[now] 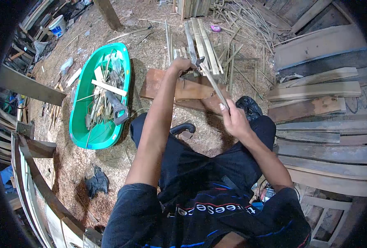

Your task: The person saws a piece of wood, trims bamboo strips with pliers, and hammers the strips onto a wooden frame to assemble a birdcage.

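Observation:
My right hand (235, 120) is closed round the lower end of a hammer's pale wooden handle (214, 84). The hammer's dark head (200, 61) is up by my left hand (182, 65), whose fingers are curled; whatever they hold is hidden. Under both hands a brown wooden board (154, 82) lies across the ground in front of my knees. Just beyond my left hand, a long greyish strip (189, 39) lies beside pale wooden slats (208, 45).
A green plastic tub (74, 124) on the left holds wood strips and a dark-handled saw (118, 110). Stacked planks (316, 90) line the right side. A curved black piece (183, 128) lies between my legs, and black cloth (96, 182) on the sawdust-covered ground. A post (107, 14) stands ahead.

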`<state>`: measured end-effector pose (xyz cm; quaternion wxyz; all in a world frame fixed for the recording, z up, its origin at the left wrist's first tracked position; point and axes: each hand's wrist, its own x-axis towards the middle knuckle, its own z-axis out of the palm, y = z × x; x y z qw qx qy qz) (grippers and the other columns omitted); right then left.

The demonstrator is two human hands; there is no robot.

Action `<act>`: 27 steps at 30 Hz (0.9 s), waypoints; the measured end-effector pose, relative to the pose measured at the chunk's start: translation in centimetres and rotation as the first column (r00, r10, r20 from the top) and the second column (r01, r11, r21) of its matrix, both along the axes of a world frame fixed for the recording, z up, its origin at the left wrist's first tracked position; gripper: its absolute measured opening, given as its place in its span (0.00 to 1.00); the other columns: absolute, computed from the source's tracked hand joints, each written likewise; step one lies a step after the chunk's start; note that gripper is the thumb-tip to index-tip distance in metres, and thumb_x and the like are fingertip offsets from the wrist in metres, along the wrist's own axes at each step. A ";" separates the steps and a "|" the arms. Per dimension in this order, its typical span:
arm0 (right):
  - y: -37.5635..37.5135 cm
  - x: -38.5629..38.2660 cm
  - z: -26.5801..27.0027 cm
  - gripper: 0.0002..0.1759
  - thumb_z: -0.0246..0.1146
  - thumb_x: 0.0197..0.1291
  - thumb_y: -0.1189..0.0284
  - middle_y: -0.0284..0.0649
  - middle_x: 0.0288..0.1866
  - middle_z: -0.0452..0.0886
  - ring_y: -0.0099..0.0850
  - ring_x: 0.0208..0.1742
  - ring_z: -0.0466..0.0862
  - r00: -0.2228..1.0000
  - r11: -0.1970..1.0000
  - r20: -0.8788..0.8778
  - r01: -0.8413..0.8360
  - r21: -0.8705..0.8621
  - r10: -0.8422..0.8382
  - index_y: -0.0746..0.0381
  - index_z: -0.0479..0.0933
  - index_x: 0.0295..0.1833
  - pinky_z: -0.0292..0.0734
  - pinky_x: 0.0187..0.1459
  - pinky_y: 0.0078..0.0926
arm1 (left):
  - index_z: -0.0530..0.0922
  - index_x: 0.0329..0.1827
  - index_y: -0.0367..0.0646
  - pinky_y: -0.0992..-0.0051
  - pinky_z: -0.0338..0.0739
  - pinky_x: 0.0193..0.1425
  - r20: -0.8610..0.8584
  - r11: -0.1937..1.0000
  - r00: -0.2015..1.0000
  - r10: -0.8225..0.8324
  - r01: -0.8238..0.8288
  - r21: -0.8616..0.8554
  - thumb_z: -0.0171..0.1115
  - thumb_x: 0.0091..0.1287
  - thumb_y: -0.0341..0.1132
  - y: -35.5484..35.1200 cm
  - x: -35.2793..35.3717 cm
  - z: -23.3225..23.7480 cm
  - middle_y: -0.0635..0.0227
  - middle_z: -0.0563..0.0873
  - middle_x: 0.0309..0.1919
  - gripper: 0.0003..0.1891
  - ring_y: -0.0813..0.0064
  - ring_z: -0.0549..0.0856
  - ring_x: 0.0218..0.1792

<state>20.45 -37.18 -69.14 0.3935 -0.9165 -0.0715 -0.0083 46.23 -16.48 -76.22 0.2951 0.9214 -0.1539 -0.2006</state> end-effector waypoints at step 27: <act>-2.1 4.7 4.2 0.16 0.47 0.75 0.67 0.25 0.22 0.69 0.15 0.16 0.66 0.982 0.981 -0.177 -0.037 0.191 0.072 0.57 0.70 0.63 0.64 0.17 0.17 | 0.85 0.32 0.35 0.68 0.74 0.33 -0.151 0.968 0.974 0.172 -0.195 -0.157 0.75 0.52 0.48 -0.2 -1.0 1.0 0.65 0.84 0.27 0.22 0.72 0.78 0.27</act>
